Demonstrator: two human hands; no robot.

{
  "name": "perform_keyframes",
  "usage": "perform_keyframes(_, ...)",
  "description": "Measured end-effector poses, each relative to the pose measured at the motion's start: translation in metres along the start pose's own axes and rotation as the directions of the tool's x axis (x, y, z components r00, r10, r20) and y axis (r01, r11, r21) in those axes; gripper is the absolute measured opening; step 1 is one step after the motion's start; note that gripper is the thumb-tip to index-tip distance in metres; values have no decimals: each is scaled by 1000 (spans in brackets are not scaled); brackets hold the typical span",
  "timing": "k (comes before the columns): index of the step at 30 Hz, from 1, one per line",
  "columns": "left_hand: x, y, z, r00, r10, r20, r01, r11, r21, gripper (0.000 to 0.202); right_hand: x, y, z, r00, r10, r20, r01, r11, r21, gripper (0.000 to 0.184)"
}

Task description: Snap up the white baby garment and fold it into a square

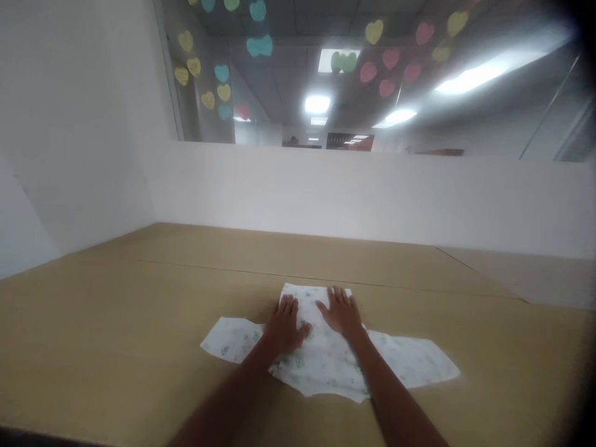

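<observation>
A small white garment (326, 360) with a faint printed pattern lies flat on the tan wooden table (116, 329), its two sleeves spread out to the left and right. My left hand (285, 324) rests palm down on the garment's upper middle, fingers stretched flat. My right hand (341, 311) lies beside it, also flat with fingers spread, pressing the folded top part of the cloth. Neither hand grips anything.
A white partition wall (354, 198) runs along the table's far side and up the left. Above it, a glass pane carries several coloured paper hearts (223, 93). A seam (233, 270) crosses the tabletop behind the garment.
</observation>
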State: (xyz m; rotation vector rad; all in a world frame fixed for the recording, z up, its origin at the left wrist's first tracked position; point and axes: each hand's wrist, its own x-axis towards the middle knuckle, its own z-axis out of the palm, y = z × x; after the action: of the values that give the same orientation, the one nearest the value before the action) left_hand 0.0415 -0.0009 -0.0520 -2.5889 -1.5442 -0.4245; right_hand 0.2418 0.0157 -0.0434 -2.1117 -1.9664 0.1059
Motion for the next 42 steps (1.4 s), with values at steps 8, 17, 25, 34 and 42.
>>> perform_keyframes(8, 2, 1, -9, 997, -45, 63, 44, 999, 17, 75, -43, 28, -20, 991, -70, -117, 64, 996, -59, 73)
perform_keyframes(17, 44, 28, 9, 994, 80, -73, -80, 997, 1, 52, -81, 21, -27, 970, -243, 31, 242, 970, 27, 63)
perform_keyframes(25, 55, -32, -13, 993, -32, -115, 33, 999, 13, 50, -78, 24, -22, 974, -228, 10, 227, 972, 67, 67)
perform_keyframes(34, -47, 36, -37, 955, 246, 165, -229, 967, -116, 64, -79, 23, -17, 967, -244, -77, 249, 966, 74, 67)
perform_keyframes(42, -68, 0, -57, 958, 195, 211, -178, 979, -100, 70, -78, 24, -20, 972, -235, -14, 235, 970, 58, 71)
